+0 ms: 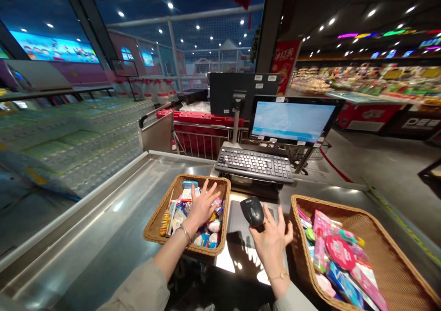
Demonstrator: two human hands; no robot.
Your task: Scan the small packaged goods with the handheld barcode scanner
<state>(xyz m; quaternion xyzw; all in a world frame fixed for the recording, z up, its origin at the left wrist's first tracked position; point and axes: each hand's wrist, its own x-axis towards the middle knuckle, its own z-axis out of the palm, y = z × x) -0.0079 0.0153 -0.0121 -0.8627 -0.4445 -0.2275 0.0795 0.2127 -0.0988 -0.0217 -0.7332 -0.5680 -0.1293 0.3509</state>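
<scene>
My left hand (pixel 200 206) reaches into a wicker basket (pixel 155 228) on the left, fingers spread flat over several small colourful packets (pixel 206 237). My right hand (pixel 272 241) hovers over the counter with its fingers spread, just behind a black handheld barcode scanner (pixel 252 211). It touches the scanner at most with a fingertip and grips nothing. A second wicker basket (pixel 379 246) on the right holds pink and blue packets (pixel 336 253).
A black keyboard (pixel 255 164) and a lit screen (pixel 292 120) stand behind the scanner on the steel checkout counter (pixel 113 228). Red shopping baskets (pixel 200 118) sit in a metal cart beyond. Store shelves lie far right, stacked bottled water at left.
</scene>
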